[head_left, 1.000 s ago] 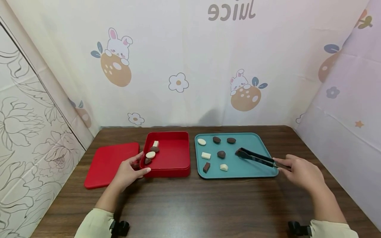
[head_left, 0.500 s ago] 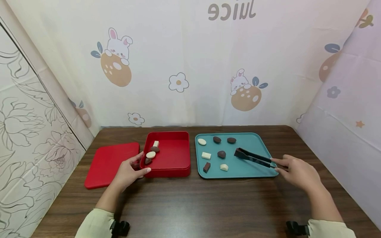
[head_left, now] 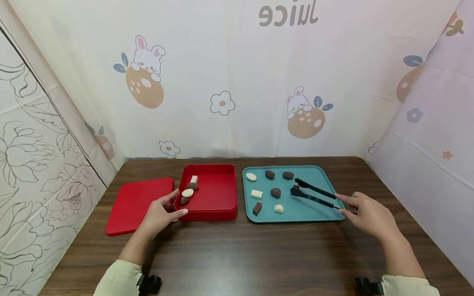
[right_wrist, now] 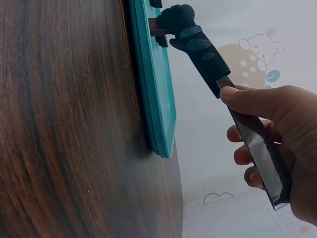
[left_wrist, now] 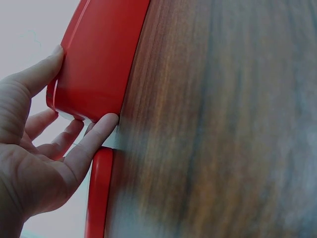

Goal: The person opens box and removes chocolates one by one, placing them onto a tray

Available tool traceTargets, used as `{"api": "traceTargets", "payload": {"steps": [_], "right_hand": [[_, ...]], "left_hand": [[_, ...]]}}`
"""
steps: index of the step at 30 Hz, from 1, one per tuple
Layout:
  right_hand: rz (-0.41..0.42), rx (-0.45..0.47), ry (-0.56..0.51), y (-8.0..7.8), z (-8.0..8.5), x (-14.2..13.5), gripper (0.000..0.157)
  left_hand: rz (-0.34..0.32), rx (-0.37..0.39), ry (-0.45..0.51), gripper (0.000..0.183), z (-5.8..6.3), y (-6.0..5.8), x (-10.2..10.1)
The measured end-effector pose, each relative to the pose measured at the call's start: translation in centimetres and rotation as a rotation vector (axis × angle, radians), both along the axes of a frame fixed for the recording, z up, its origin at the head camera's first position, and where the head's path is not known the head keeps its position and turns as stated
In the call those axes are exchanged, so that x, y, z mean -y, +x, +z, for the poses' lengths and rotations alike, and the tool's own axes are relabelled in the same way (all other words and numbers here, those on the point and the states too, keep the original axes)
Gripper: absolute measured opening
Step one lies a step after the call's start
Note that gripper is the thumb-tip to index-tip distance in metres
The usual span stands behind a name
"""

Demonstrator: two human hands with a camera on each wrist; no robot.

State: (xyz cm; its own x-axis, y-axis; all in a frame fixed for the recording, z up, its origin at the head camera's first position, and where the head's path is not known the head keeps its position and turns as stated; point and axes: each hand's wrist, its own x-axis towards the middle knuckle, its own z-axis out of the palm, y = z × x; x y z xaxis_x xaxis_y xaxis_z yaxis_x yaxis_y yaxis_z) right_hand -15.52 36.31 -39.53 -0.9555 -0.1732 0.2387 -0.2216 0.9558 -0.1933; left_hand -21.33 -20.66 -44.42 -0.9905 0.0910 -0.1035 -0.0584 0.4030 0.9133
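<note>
My left hand [head_left: 159, 216] grips the near left corner of the red box [head_left: 216, 214], thumb on its front wall and fingers at its left side. Several dark and white chocolates [head_left: 187, 193] lie along the left inside the box. In my right hand [head_left: 372, 213] I hold black-tipped tongs [head_left: 314, 201], seen with their metal handle in the right wrist view. The tong arms are spread above the teal tray [head_left: 307, 216]. A brown chocolate [right_wrist: 157, 27] shows at the tong tips, partly hidden. Other chocolates [head_left: 275, 192], dark and white, sit spread over the tray.
A red lid [head_left: 133, 205] lies flat left of the box, partly behind my left hand. The wooden table [head_left: 240, 255] reaches toward me in front of box and tray. Patterned curtains [head_left: 237, 74] stand behind the table and at its sides.
The tong arms, close together earlier, have spread apart around the brown chocolate. My right hand has shifted slightly left. My left hand and the box stay where they were.
</note>
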Motion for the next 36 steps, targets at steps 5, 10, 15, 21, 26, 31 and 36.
{"api": "traceTargets", "payload": {"steps": [5, 10, 15, 21, 26, 31, 36], "right_hand": [[0.003, -0.062, -0.008, 0.0, -0.1, 0.4, 0.049], [0.016, -0.14, -0.029, -0.2, -0.6, 1.3, 0.049], [0.059, -0.203, -0.085, -0.5, -1.2, 2.2, 0.049], [0.126, -0.204, -0.165, -1.0, -1.5, 3.1, 0.048], [0.207, -0.154, -0.297, -1.4, -1.6, 4.0, 0.046], [0.268, -0.115, -0.404, -1.7, -1.8, 4.9, 0.044], [0.296, -0.085, -0.43, -2.1, -1.9, 5.8, 0.044]], "left_hand": [[0.003, -0.001, -0.009, 0.085, 0.0, 0.0, 0.0], [0.004, 0.004, -0.001, 0.084, 0.1, 0.0, 0.0], [0.004, 0.007, -0.002, 0.086, 0.0, -0.1, 0.0], [0.012, 0.01, -0.001, 0.088, -0.2, -0.1, 0.1], [0.014, 0.012, -0.006, 0.089, -0.3, -0.1, 0.1], [0.015, 0.015, -0.008, 0.088, -0.3, -0.2, 0.0], [0.013, 0.012, 0.0, 0.087, -0.4, -0.2, 0.1]]}}
